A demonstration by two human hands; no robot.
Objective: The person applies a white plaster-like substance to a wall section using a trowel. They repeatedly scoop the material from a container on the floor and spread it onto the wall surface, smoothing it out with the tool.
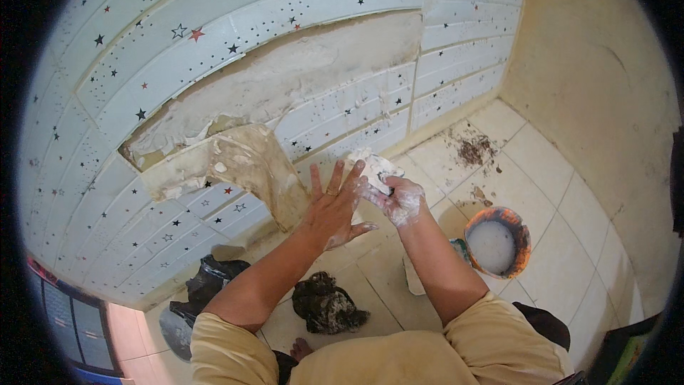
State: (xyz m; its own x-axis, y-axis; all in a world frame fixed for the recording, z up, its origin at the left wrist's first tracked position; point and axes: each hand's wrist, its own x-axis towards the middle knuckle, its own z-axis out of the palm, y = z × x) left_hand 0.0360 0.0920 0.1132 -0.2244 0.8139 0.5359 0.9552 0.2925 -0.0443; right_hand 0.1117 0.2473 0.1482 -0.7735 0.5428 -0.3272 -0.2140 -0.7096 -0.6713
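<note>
My left hand (pixel 330 205) is spread, palm turned toward the wall, with white smears on its thumb and fingers. Just right of it, my right hand (pixel 403 201) is closed around a lump of white putty-like paste (pixel 374 168), and white residue coats its fingers and palm. The two hands nearly meet at the fingertips; I cannot tell whether they touch. Beyond them, a torn, stained flap of wall panel (pixel 256 160) hangs down from a long bare strip of wall (pixel 285 68).
White star-patterned panels (pixel 285 11) cover the wall. At the right, an orange-rimmed bucket (pixel 526 246) holds cloudy liquid. Brown debris (pixel 476 151) litters the tiled floor near the corner. A dark, dirty rag-like bundle (pixel 328 305) lies before me; black plastic (pixel 206 281) sits left.
</note>
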